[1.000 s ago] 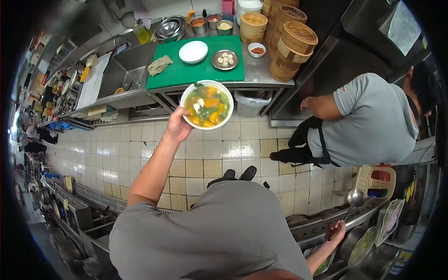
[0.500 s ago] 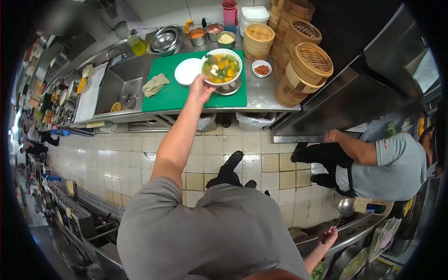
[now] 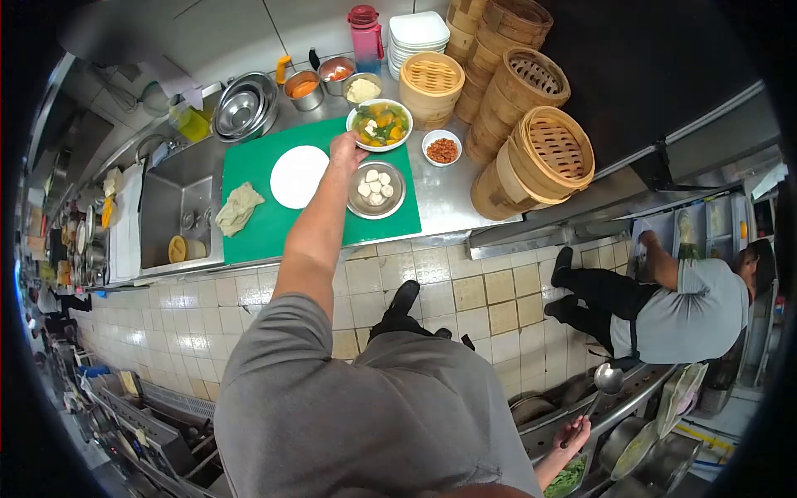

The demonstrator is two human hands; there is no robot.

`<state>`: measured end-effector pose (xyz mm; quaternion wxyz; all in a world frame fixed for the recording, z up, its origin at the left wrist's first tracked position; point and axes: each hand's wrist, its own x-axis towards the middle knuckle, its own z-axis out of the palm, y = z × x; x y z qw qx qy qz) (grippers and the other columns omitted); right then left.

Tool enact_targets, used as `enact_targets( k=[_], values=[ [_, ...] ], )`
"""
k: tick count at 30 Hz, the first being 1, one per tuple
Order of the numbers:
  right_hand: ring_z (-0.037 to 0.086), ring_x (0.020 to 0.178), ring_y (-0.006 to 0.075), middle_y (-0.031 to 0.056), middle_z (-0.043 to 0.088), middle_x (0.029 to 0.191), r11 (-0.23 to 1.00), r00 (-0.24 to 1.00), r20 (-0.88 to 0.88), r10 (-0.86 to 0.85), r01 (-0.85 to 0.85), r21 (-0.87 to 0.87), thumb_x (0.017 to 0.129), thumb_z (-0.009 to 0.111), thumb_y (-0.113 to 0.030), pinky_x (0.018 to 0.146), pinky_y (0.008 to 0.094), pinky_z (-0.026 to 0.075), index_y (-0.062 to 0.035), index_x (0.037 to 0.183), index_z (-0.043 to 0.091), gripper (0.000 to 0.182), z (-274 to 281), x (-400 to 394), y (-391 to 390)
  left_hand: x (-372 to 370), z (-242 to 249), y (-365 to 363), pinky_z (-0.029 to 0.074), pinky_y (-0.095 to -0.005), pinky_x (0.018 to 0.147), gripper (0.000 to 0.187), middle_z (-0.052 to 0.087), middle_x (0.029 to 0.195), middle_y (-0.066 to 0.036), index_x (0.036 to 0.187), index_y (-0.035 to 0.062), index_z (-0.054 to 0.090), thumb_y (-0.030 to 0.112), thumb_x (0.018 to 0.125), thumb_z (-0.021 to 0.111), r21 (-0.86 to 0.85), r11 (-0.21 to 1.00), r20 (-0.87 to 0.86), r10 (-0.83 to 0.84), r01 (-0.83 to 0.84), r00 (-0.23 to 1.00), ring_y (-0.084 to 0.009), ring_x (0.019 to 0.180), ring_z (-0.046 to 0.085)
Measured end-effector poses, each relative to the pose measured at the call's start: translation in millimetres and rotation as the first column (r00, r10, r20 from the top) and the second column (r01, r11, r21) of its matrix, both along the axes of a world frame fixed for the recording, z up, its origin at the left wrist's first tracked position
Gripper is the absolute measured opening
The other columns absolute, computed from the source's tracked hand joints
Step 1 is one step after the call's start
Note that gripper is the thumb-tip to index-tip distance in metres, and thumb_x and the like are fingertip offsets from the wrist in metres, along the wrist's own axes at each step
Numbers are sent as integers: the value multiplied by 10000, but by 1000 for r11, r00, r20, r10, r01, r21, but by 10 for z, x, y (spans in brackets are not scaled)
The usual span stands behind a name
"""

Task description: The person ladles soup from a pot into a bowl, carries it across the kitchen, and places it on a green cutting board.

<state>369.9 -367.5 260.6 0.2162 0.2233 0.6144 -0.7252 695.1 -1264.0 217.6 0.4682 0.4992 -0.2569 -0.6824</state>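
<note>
At the left edge of a white bowl of soup with orange chunks and greens, my left hand has its fingers closed on the rim. The bowl is at the back right of the green cutting board. Just in front of it lies a metal plate with several white round pieces. A round white plate is left of my forearm. My right hand, low on the right, is wrapped round the handle of a metal ladle above the stove side.
Bamboo steamers are stacked at the counter's right, near a small bowl of reddish bits. A cloth lies by the sink. Ingredient tins line the back. A co-worker bends over an open drawer at right.
The bowl has moved back and right with my left hand, uncovering the metal plate of white pieces. The co-worker's arm now reaches into the drawer. The view has shifted.
</note>
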Motion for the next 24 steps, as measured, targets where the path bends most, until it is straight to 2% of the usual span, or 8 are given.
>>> enact_targets(
  k=[6,9,13,15,17,18,20,24],
  values=[
    [638,607,97,-17,670,734,992,993,-11,-121,121,-22,1047,641,-244,486,252,509,-116,932,686,179,10,88,-86,154,20,-104,577,-536,989,739,673,1308,-237,1570,-22,434,81,879,675,23,999,302,-36,31,953,-354,1129,706],
    [628,617,92,-22,673,743,990,991,23,-130,129,52,1042,645,-246,497,249,492,-124,926,689,174,161,125,-249,455,676,651,545,-465,979,846,670,1287,-224,1625,14,377,173,886,757,-356,930,634,169,90,754,-335,1115,680],
    [496,544,85,-96,595,712,980,988,-26,-154,156,119,1005,689,-388,486,233,408,-216,933,671,188,-222,50,-49,1668,179,1013,569,-539,928,718,640,1274,-285,1463,-49,500,162,854,814,-674,728,717,686,126,-123,-432,1192,648],
    [464,519,92,-97,594,703,964,972,-31,-234,236,124,1013,677,-398,475,230,382,-214,945,676,196,-76,130,-306,1732,279,1137,604,-553,914,690,633,1301,-265,1455,-81,483,140,877,786,-282,928,817,365,-243,446,-441,1181,659],
    [397,493,91,-98,529,651,930,942,-59,-331,336,146,1024,660,-399,457,245,315,-215,914,647,214,-55,43,-452,1935,6,1283,634,-570,922,656,631,1322,-252,1460,-105,464,109,905,739,-32,966,432,245,-257,868,-453,1167,672],
    [358,495,77,-96,453,615,969,977,-94,-191,202,142,1026,656,-388,465,255,269,-212,870,603,242,77,79,-526,2177,-435,1184,645,-580,937,635,633,1329,-249,1470,-112,455,89,922,706,-80,979,152,200,-189,968,-459,1158,680],
    [382,524,53,-88,465,649,996,998,4,-67,66,56,1014,677,-395,493,236,296,-197,849,584,274,-108,-169,-204,2426,-621,1067,596,-564,1066,591,638,1348,-275,1500,-114,442,171,1003,585,-217,976,126,55,-26,991,-441,1192,675],
    [529,614,143,36,583,808,921,967,-17,-256,239,-307,1027,643,-148,506,286,382,-77,1011,602,83,-151,-427,324,2829,-198,1188,561,-516,1152,555,559,1465,-296,1520,-123,410,161,1059,530,-159,975,105,-142,157,984,-406,1335,595]
  ],
)
